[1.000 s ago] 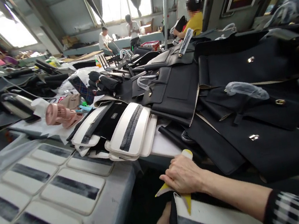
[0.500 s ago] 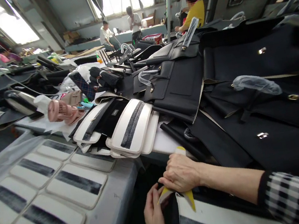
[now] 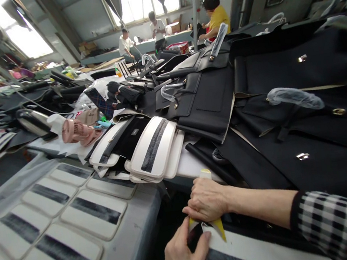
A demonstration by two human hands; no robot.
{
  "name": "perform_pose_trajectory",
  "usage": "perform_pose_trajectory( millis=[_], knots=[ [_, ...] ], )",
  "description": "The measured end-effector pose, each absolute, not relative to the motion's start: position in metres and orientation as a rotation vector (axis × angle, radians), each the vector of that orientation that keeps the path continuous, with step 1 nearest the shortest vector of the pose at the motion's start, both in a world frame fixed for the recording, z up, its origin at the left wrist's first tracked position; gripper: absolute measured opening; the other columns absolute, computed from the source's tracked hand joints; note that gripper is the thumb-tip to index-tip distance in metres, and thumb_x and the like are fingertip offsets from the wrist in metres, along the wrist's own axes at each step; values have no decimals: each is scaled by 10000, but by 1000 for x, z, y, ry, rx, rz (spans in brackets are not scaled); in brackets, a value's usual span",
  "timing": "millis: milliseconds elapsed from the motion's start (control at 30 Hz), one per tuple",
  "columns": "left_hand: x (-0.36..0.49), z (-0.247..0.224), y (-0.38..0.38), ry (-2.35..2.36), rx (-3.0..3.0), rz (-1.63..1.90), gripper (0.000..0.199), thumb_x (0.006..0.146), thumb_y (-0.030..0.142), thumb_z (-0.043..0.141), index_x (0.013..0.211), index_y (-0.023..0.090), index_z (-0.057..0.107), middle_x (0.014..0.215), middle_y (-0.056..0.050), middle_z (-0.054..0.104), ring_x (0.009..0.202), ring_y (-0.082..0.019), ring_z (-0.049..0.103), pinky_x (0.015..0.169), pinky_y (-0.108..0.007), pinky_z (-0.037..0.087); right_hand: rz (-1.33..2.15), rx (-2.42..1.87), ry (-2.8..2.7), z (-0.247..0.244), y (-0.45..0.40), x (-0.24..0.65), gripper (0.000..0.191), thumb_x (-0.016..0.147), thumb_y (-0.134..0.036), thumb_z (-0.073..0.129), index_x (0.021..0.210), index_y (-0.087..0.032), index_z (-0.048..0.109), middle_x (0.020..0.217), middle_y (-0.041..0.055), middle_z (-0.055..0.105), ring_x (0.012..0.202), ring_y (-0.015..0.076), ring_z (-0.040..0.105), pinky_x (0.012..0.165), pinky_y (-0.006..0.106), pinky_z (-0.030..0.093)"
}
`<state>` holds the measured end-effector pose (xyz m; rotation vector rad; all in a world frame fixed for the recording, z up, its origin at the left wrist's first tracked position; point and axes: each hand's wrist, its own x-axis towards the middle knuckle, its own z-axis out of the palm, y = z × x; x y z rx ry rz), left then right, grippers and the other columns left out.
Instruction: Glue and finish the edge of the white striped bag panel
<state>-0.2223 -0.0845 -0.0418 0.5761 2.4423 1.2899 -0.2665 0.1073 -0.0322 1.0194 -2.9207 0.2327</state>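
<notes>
My right hand (image 3: 204,200) is closed around a yellow-and-white strip (image 3: 220,230). One end of the strip sticks up above the fist, and a pointed yellow end hangs below it over a white panel (image 3: 241,244) with a black stripe. The strip's exact kind cannot be told. My left hand (image 3: 183,253) is at the panel's near left corner, thumb on its edge and index finger beside my right fingers. The undersides of the left fingers are hidden. Black material lies beneath and behind the panel.
On the left table (image 3: 135,224) lie several white panels (image 3: 94,213) with black stripes. More striped flaps (image 3: 155,148) are stacked ahead, near a pink fan (image 3: 78,132). Black bag pieces (image 3: 208,102) with plastic-wrapped handles cover the right side. Several people are farther back.
My left hand has turned and risen slightly, its thumb coming onto the panel's edge. My right hand has shifted slightly left, still gripping the strip. The camera view has moved a little.
</notes>
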Motion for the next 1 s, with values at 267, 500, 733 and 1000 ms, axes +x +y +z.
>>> perform_pose_trajectory(
  millis=[267, 500, 733, 1000],
  knots=[
    [-216, -48, -86, 2426, 641, 1290, 402, 935, 412, 552, 1238, 156, 619, 953, -97, 726, 862, -199, 713, 772, -232, 550, 242, 1013, -2897, -36, 108, -262, 542, 996, -372, 348, 606, -186, 675, 542, 50, 668, 530, 180, 646, 549, 332, 247],
    [-213, -60, -88, 2532, 780, 1280, 296, 949, 355, 544, 1167, 183, 646, 948, -60, 727, 849, -170, 702, 750, -202, 507, 226, 1045, -2882, -36, 108, -262, 542, 990, -363, 350, 572, -199, 653, 520, 38, 654, 506, 186, 625, 543, 340, 245],
    [-204, -76, -85, 2592, 649, 1366, 305, 940, 413, 544, 1119, 206, 679, 881, -64, 720, 798, -199, 692, 719, -244, 481, 205, 1080, -2913, -34, 108, -261, 541, 984, -364, 364, 566, -199, 663, 510, 43, 651, 482, 185, 610, 550, 326, 264],
    [-207, -75, -86, 2554, 714, 1181, 387, 947, 432, 503, 1179, 175, 679, 879, -127, 740, 788, -258, 706, 706, -297, 489, 202, 1057, -2971, -32, 108, -251, 571, 993, -348, 344, 548, -183, 661, 511, 56, 653, 465, 180, 597, 554, 328, 253]
  ],
)
